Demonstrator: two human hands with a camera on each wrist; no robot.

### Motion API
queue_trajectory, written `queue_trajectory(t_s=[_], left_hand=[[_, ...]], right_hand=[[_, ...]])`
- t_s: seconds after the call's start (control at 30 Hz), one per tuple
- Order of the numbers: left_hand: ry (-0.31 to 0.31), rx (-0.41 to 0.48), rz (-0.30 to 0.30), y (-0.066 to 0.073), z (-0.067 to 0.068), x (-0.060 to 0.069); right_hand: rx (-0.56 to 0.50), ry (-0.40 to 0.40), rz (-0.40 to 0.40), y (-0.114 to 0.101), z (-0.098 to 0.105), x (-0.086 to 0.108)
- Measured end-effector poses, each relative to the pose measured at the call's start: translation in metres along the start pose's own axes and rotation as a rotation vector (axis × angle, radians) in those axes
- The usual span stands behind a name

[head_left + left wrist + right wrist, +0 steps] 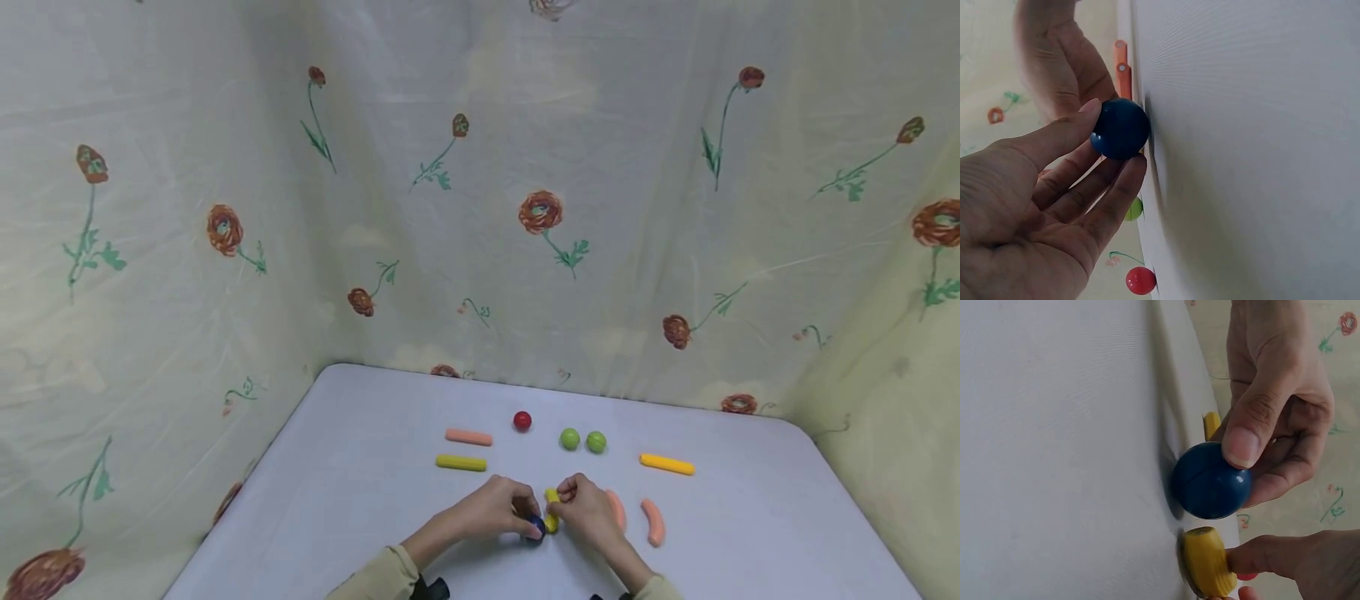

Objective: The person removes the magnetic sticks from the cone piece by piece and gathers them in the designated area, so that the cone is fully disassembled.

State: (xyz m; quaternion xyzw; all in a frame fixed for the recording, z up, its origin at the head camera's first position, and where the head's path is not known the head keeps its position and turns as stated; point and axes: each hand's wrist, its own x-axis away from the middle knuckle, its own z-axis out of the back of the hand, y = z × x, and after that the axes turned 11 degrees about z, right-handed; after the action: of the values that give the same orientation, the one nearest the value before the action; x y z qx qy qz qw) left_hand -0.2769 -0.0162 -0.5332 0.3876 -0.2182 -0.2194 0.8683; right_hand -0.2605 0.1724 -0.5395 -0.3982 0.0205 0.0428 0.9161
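My left hand (498,507) pinches a glossy dark blue ball (1120,129) between thumb and fingertips, just at the white table surface. Close to its right, my right hand (592,510) holds a yellow ridged stick (1207,562) by the fingertips; its thumb crosses the stick's middle in the head view. The blue ball (1210,481) and the yellow stick lie side by side with a small gap in the right wrist view. Part of the yellow stick is hidden by the right hand.
Beyond the hands lie a salmon stick (468,437), an olive-yellow stick (461,462), a red ball (522,421), two green balls (570,439) and an orange-yellow stick (667,464). Two curved sausage-like pieces (654,522) lie right of my right hand. Floral cloth (487,250) surrounds the table (360,500).
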Motion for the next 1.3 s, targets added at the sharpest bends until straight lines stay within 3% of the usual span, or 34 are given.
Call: queue_trajectory(t_s=[0.27, 0.53, 0.77, 1.07, 1.17, 1.3], left_hand=[[-0.013, -0.009, -0.017, 0.001, 0.001, -0.001], [0.022, 0.019, 0.053, 0.001, 0.004, -0.004], [0.189, 0.009, 0.096, 0.001, 0.009, -0.033], [0.502, -0.037, 0.134, 0.003, 0.017, -0.088], [0.563, -0.072, 0.138, 0.006, 0.017, -0.099], [0.59, -0.096, 0.135, 0.007, 0.017, -0.106]], right_hand=[[-0.01, 0.061, -0.046, 0.005, 0.003, 0.006], [0.021, 0.112, -0.06, 0.013, 0.014, 0.015], [0.026, 0.119, -0.051, 0.017, 0.013, 0.014], [0.012, 0.124, -0.038, 0.016, 0.009, 0.014], [0.007, 0.135, -0.032, 0.017, 0.007, 0.014], [0.007, 0.148, -0.014, 0.016, 0.006, 0.015]])
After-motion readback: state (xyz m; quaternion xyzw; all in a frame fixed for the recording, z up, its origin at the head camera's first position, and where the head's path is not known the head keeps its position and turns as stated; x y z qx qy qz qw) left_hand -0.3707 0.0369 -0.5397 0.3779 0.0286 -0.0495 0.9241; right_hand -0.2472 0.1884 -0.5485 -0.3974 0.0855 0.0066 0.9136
